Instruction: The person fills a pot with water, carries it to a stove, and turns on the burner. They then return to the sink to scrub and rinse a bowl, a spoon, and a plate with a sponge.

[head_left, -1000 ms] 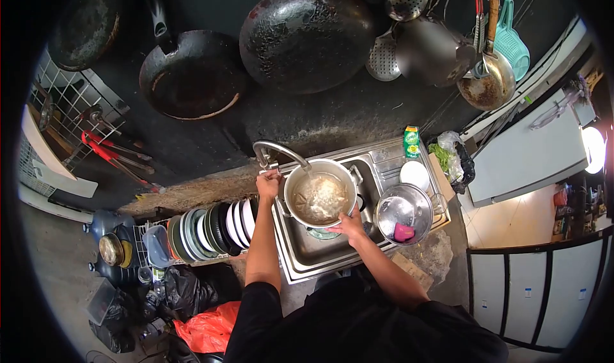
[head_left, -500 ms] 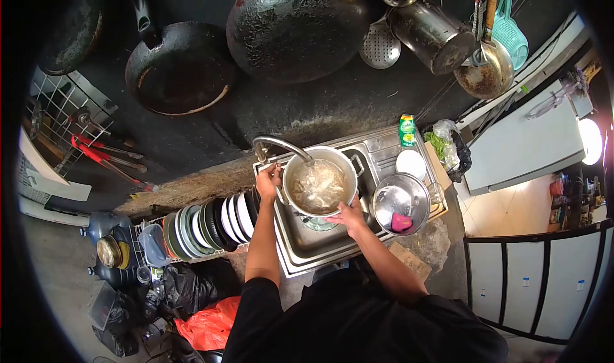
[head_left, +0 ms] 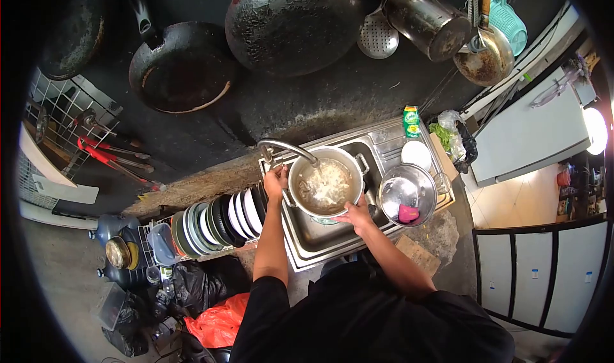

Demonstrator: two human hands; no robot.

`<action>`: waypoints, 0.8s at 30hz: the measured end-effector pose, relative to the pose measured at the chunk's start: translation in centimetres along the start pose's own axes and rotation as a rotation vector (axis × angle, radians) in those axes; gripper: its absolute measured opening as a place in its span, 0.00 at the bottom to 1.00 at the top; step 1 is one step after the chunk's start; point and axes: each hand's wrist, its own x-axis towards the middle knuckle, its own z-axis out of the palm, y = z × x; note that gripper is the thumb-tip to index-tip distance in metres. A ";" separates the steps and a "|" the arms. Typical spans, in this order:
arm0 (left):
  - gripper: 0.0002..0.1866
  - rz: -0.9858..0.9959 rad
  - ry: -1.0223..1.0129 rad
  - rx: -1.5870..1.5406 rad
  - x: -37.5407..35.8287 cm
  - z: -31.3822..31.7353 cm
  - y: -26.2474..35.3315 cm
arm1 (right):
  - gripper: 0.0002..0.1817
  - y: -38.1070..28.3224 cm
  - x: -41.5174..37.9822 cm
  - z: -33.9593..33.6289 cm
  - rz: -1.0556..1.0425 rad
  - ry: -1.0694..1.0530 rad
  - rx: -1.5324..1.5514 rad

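Note:
A metal pot (head_left: pixel 294 193) with cloudy water and pale pieces (head_left: pixel 326 185) in it is held over the sink (head_left: pixel 307 235). The curved faucet (head_left: pixel 288 147) ends above the pot's contents, whose surface looks stirred up. My left hand (head_left: pixel 275 182) is beside the pot's left side, close to the faucet's base, with its fingers curled; what they grip is hard to make out. My right hand (head_left: pixel 358 216) holds the pot's lower right rim, thumb on the edge and fingers underneath.
Right of the sink stand a metal bowl (head_left: pixel 407 190) with a pink item, a white round item (head_left: pixel 416 154) and a green packet (head_left: pixel 411 121). Plates (head_left: pixel 220 222) fill a rack at left. Pans (head_left: pixel 182 69) hang on the wall. Bags (head_left: pixel 217 321) lie below left.
The view has shifted slightly, so the sink and its surroundings appear a little further right. Both hands keep about the same places at the pot and faucet.

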 end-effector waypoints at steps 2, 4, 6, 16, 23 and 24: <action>0.13 0.017 0.055 -0.036 -0.1 0.3 -0.2 | 0.34 0.1 -0.3 -0.1 0.029 0.010 -0.003; 0.13 0.026 0.033 -0.007 -0.1 0.2 -0.4 | 0.35 0.1 -0.6 -0.2 0.059 0.024 0.007; 0.14 0.037 0.033 0.016 0.0 0.0 -0.4 | 0.36 0.1 -0.9 -0.2 0.040 0.009 -0.005; 0.14 0.043 -0.001 -0.088 -0.5 -0.7 -0.6 | 0.37 0.3 -1.8 -0.5 0.026 0.022 0.042; 0.14 -0.014 -0.038 -0.041 -0.7 -1.5 -0.3 | 0.37 0.2 -2.1 -0.4 0.040 -0.003 0.062; 0.14 -0.012 -0.039 -0.043 -0.7 -1.4 -0.6 | 0.37 0.1 -2.2 -0.4 0.036 -0.010 0.048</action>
